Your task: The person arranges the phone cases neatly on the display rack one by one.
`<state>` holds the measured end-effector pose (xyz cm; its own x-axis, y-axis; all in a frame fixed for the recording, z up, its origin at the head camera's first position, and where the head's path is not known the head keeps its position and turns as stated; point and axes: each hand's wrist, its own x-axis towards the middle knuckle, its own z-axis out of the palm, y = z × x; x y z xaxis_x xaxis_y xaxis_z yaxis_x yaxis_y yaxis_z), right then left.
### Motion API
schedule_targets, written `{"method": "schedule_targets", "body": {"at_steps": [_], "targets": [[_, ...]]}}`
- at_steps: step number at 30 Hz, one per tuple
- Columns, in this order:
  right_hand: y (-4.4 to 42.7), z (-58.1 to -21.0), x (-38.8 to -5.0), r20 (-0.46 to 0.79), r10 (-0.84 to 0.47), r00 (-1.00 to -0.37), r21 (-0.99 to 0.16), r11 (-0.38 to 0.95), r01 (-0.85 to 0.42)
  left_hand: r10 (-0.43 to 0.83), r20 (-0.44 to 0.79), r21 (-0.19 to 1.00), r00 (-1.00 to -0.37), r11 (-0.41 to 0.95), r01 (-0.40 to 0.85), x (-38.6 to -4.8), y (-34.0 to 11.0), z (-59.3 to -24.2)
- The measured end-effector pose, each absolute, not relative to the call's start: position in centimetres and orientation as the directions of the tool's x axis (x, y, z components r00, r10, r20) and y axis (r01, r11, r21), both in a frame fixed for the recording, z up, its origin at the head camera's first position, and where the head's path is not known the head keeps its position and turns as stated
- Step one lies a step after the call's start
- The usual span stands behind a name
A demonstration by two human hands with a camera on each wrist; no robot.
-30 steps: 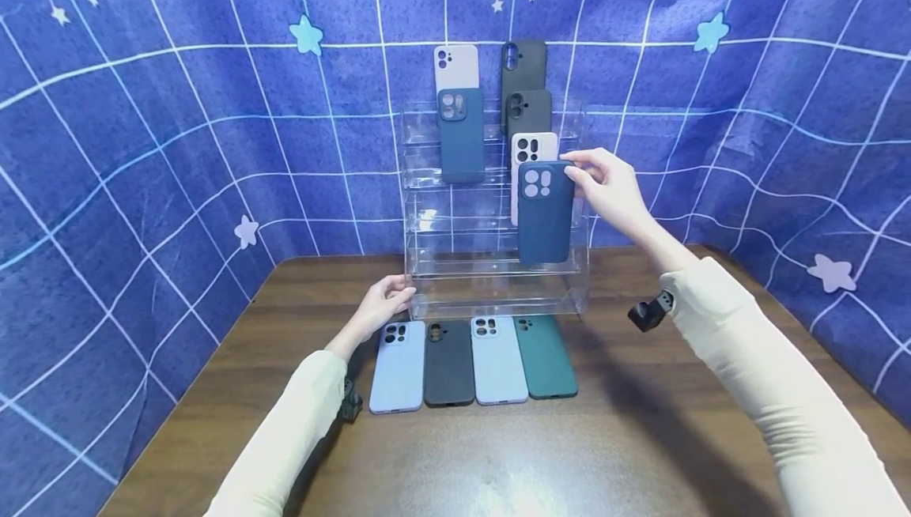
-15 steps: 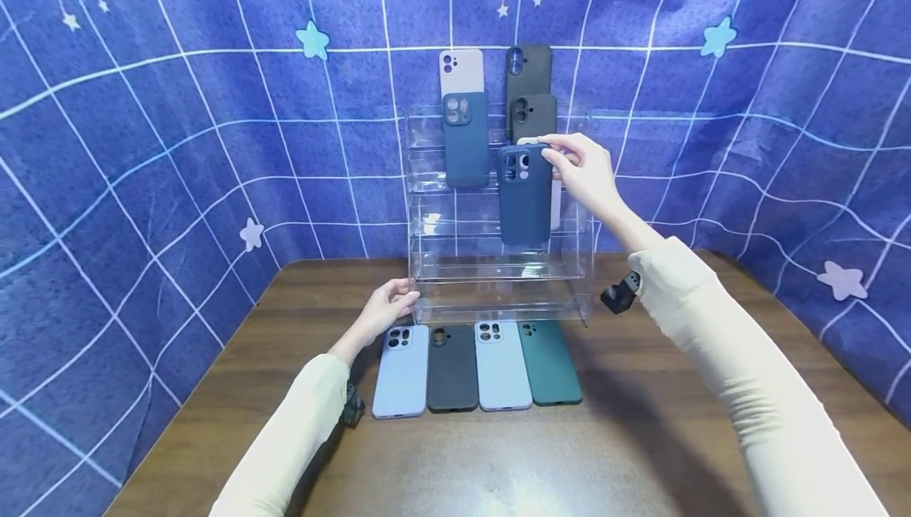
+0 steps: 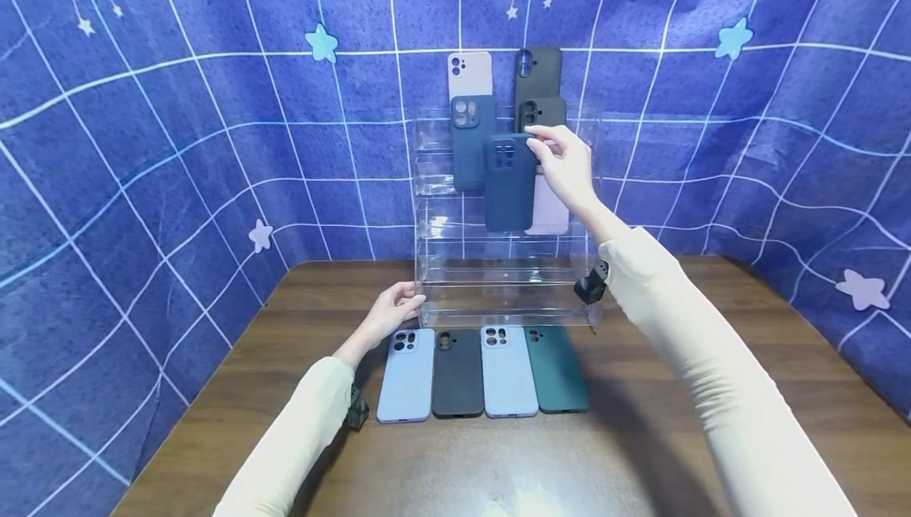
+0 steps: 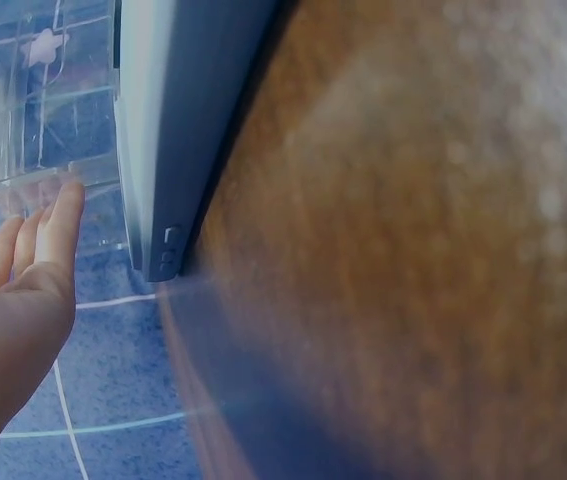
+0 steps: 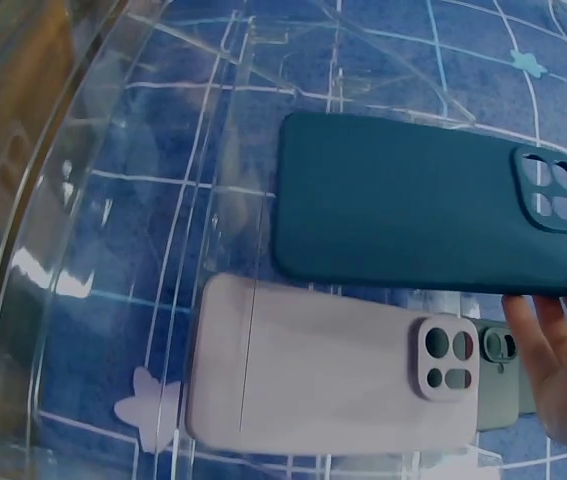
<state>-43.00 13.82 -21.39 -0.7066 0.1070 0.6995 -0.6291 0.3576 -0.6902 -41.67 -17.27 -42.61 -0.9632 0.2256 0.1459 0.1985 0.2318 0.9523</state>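
Observation:
My right hand [image 3: 565,165] pinches a dark blue phone case [image 3: 508,193] by its upper right edge. The case is upright before the middle tiers of a clear stepped display stand [image 3: 498,318], left of a pale pink case [image 3: 548,213]; in the right wrist view its lower end is over the clear tiers, though contact cannot be made out. At the stand's lower left corner, my left hand [image 3: 387,313] holds the side panel between thumb and fingers. Another dark blue case [image 3: 471,157] stands higher up, before a pale case [image 3: 470,74].
Two black cases [image 3: 538,78] stand on the upper right tiers. Flat before the stand lie a light blue case [image 3: 406,379], a black case [image 3: 458,375], a paler blue case [image 3: 509,375] and a green case [image 3: 558,371] on the wooden table [image 3: 320,454]. Blue patterned cloth [image 3: 213,145] hangs behind.
My right hand has carried the dark blue case left and upward, from in front of the pale pink case to beside it. My left hand stays at the stand's corner.

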Motion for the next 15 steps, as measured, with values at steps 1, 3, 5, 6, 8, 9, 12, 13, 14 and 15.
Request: {"method": "schedule_targets", "body": {"at_steps": [1,3,5,6,8,9,12,13,14,15], "targets": [[13.6,-21.3,-43.2,0.705,0.12,-0.699,-0.69,0.34,-0.638,0.225,0.146,0.954,-0.963,0.227,0.198,-41.7,-17.3,-42.6],[13.1,-21.3,-43.8,0.713,0.144,-0.686,-0.692,0.303,-0.655,0.224,0.145,0.954,-0.964,0.228,0.196,-41.8,-17.3,-42.7],[12.5,-21.2,-44.3,0.719,0.159,-0.677,-0.691,0.276,-0.668,0.225,0.137,0.954,-0.965,0.231,0.19,-41.9,-17.4,-42.8],[12.3,-21.3,-44.5,0.721,0.165,-0.673,-0.689,0.273,-0.671,0.225,0.132,0.956,-0.965,0.229,0.184,-41.9,-17.4,-42.8],[11.8,-21.4,-44.9,0.727,0.162,-0.667,-0.682,0.286,-0.674,0.224,0.126,0.956,-0.966,0.234,0.179,-41.9,-17.4,-42.9],[11.5,-21.5,-45.1,0.729,0.157,-0.667,-0.679,0.293,-0.673,0.222,0.125,0.955,-0.967,0.237,0.178,-42.0,-17.4,-42.9],[11.0,-21.8,-45.5,0.741,0.143,-0.656,-0.661,0.327,-0.675,0.216,0.127,0.954,-0.968,0.242,0.179,-42.0,-17.4,-42.9],[10.8,-21.8,-45.7,0.747,0.138,-0.65,-0.653,0.338,-0.678,0.214,0.129,0.953,-0.968,0.244,0.181,-42.0,-17.4,-42.9],[10.7,-21.9,-45.9,0.751,0.137,-0.646,-0.648,0.344,-0.68,0.212,0.129,0.953,-0.969,0.243,0.18,-42.0,-17.4,-42.9],[10.5,-22.0,-46.0,0.756,0.136,-0.641,-0.642,0.35,-0.683,0.214,0.132,0.953,-0.968,0.243,0.183,-42.1,-17.4,-42.9]]}}
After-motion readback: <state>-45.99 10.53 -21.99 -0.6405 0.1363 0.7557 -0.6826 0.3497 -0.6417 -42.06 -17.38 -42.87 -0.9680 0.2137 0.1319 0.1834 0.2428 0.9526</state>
